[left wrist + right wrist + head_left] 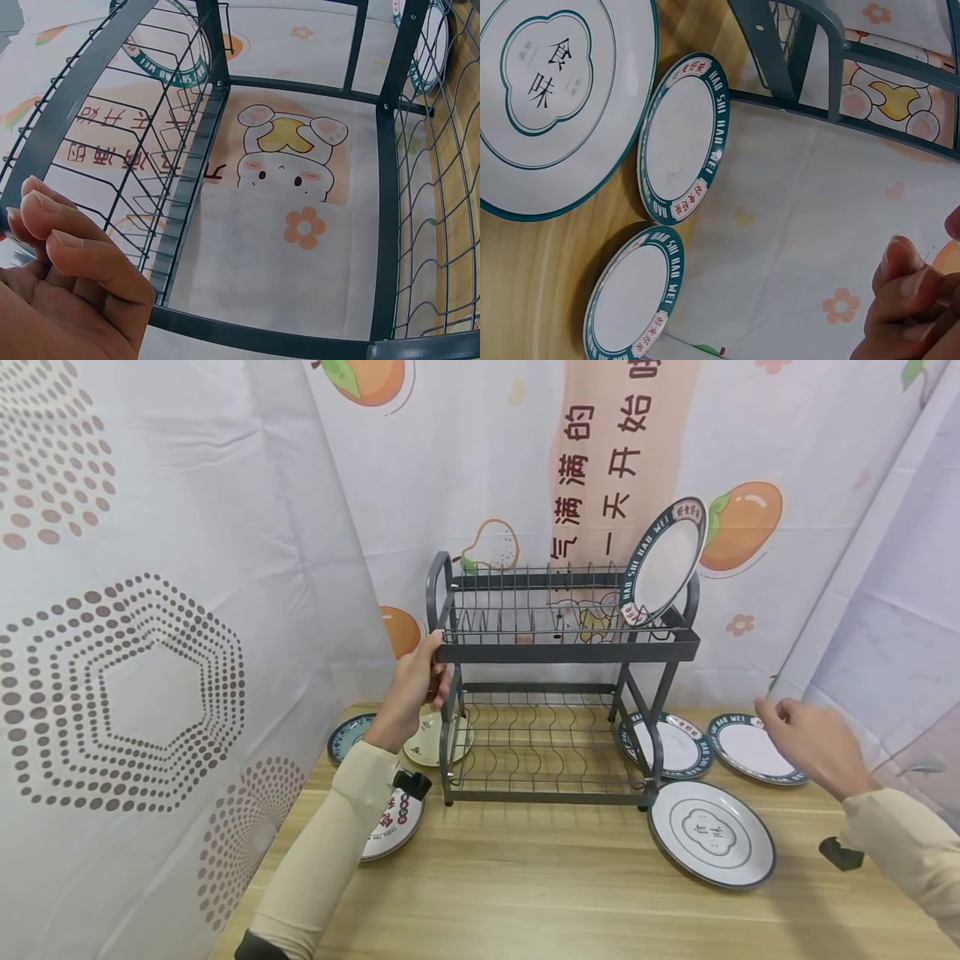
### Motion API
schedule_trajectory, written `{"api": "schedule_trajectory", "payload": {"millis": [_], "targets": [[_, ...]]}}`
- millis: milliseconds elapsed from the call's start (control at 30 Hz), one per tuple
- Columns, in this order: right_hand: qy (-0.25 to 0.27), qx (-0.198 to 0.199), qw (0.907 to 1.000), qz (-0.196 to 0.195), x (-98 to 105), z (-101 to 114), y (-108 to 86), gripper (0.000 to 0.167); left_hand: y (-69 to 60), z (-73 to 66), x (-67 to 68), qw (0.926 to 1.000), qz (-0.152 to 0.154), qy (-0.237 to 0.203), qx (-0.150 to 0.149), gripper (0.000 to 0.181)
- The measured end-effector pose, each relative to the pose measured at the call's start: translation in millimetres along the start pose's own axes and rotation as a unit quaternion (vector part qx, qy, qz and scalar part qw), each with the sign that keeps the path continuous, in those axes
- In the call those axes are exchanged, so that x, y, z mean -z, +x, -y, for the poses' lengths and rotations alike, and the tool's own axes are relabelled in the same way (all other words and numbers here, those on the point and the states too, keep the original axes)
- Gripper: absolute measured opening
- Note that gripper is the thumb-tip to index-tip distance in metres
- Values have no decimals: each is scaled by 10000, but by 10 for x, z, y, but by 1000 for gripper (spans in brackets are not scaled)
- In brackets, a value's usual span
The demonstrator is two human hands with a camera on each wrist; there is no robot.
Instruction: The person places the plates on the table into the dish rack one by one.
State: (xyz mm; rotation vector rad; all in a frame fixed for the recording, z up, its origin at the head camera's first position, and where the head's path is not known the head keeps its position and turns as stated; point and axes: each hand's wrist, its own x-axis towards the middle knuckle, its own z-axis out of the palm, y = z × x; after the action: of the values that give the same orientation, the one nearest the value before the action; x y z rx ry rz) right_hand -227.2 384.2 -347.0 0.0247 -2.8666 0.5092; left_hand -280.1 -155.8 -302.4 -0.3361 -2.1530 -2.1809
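A dark grey two-tier dish rack (562,652) stands on the wooden table. My left hand (412,689) grips the left front corner of its upper tier, with the thumb on top; in the left wrist view its curled fingers (97,259) lie by the rack's bar. One green-rimmed plate (667,564) leans upright at the right end of the upper tier. To the right of the rack, my right hand (813,739) hangs in the air above the table, fingers loosely curled and holding nothing. Nearest below it is a green-rimmed plate (753,750).
Another green-rimmed plate (671,747) lies by the rack's right leg, and a large white plate (712,835) in front of it. On the left lie a blue-rimmed plate (347,737), a cream plate (450,743) and a white plate with red print (393,831). A printed curtain (480,460) hangs behind.
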Motion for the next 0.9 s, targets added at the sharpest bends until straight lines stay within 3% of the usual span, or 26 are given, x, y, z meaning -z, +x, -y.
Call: {"api": "schedule_trajectory", "payload": {"millis": [500,733,900], "targets": [[-26,-61,9993,379,-274,-248,-153,54,17,11,-13,10000,-3,-30,-5,63],[-212,-246,9952,920,-421,-385,-251,65,20,14,2,10000,2,-33,-34,63],[-236,-182,9943,1024,-511,-420,-308,62,19,-4,4,10000,-19,-52,-79,63]]}}
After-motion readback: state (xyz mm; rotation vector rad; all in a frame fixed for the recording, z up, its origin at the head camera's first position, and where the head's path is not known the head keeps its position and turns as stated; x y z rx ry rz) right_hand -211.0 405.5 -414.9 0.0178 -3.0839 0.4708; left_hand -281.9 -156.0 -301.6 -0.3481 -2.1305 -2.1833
